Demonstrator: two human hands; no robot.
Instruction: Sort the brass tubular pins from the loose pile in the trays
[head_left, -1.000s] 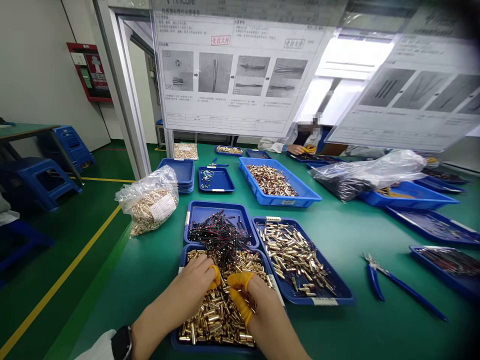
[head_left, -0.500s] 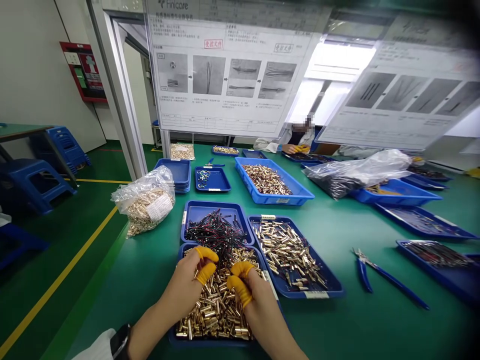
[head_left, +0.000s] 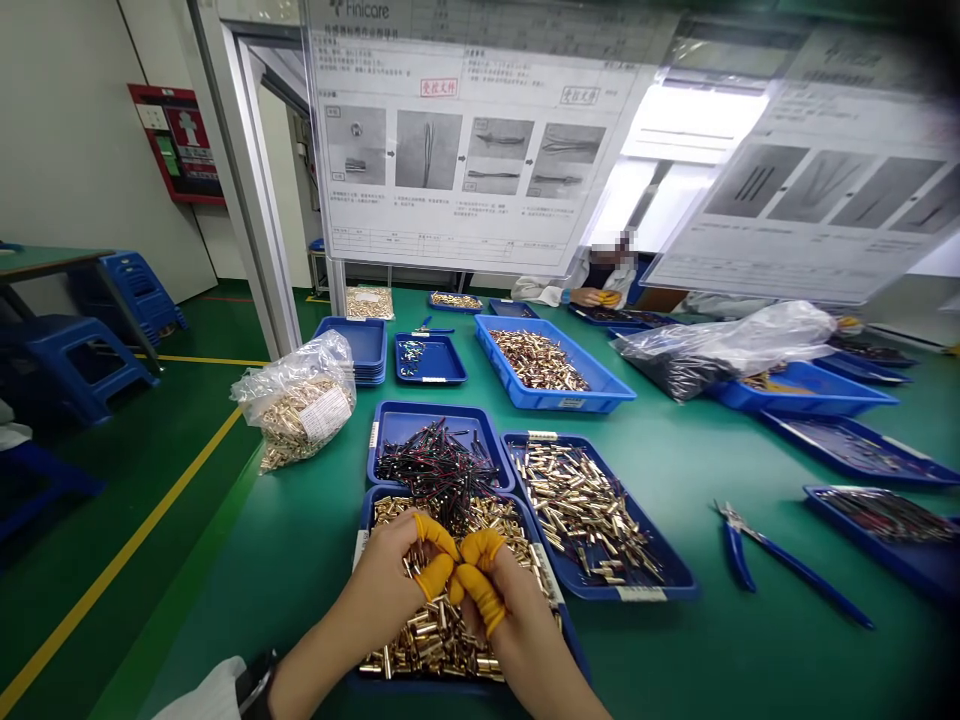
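Head view: with the hands as the dial's centre, the left hand [head_left: 391,568] and right hand [head_left: 517,612] meet above a tray [head_left: 574,640] of brass sleeves [head_left: 431,632]. Thumbs and forefingers, in yellow finger cots [head_left: 480,592], curl into pinches whose tips come together; I cannot tell whether they are fully closed or grip a part.

At 12 o'clock, dark wires [head_left: 435,455] lie heaped, overhanging the sleeves. At 2 o'clock, another tray holds sleeves with dark ends showing among them, probably joined pieces [head_left: 562,490]. The pliers [head_left: 739,545] rest at 3 o'clock on the worktop [head_left: 660,650].

The work looks well under way: many pieces seem done, yet plenty of wires and sleeves remain loose, and the current piece appears unfinished.
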